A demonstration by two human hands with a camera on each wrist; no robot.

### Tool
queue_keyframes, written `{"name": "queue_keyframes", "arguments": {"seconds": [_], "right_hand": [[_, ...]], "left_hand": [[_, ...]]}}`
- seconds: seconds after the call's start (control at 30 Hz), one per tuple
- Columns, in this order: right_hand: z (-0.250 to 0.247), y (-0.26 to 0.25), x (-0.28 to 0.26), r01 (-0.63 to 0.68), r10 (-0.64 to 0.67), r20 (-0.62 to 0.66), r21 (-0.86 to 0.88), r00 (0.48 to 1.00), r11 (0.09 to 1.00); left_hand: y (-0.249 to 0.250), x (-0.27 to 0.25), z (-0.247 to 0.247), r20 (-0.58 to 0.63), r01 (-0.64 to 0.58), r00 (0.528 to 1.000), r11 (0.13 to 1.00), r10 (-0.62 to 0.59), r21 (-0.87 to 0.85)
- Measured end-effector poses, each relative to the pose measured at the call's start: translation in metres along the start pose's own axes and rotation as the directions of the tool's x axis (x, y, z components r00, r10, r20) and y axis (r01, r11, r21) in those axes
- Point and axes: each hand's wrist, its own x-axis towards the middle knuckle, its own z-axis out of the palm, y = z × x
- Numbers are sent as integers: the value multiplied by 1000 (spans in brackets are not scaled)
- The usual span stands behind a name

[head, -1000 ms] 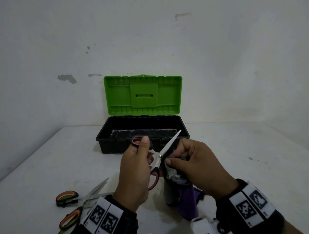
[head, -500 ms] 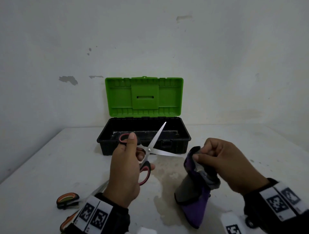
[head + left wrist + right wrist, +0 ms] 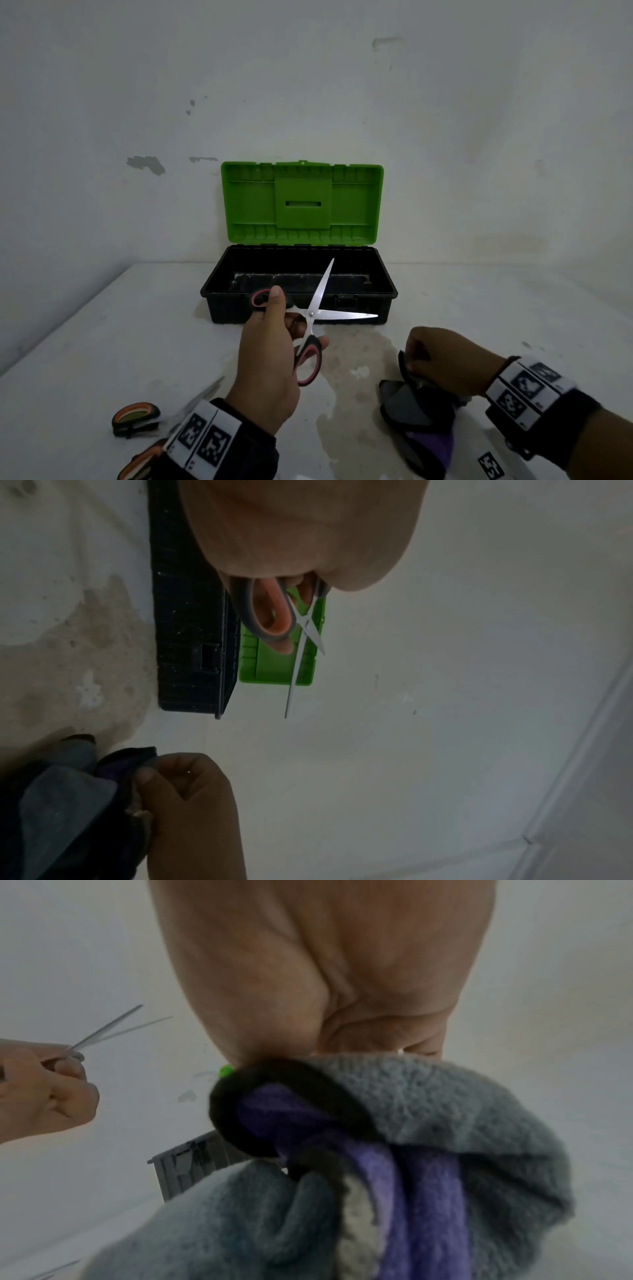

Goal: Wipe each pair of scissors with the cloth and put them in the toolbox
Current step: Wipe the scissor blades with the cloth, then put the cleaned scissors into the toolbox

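My left hand grips a pair of red-and-black scissors by the handles, blades spread wide, in front of the toolbox. The same scissors show in the left wrist view with fingers through the loop. The toolbox is black with a green lid standing open; its inside looks bare. My right hand pinches a grey and purple cloth low over the table at the right. The cloth bunches under the palm in the right wrist view.
Two more pairs of scissors with orange-and-black handles lie at the near left of the white table, partly hidden by my left wrist. A damp-looking stain marks the table between my hands. A wall stands right behind the toolbox.
The cloth has come off the blades and my right hand has carried it down and to the right. My left hand has moved the scissors left and toward the toolbox, blades now spread wider.
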Motion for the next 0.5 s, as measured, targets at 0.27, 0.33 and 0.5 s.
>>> {"name": "queue_keyframes", "arguments": {"seconds": [0.27, 0.33, 0.5], "right_hand": [[-14, -26, -19, 122, -42, -349, 210, 936, 970], [-16, -50, -37, 213, -58, -379, 382, 924, 899], [1, -106, -56, 194, 17, -250, 790, 968, 581]], "left_hand": [[-5, 4, 5, -5, -5, 1000, 997, 5, -77], [-5, 3, 10, 13, -14, 1000, 995, 15, -99], [-11, -6, 23, 23, -58, 998, 996, 60, -73]]}}
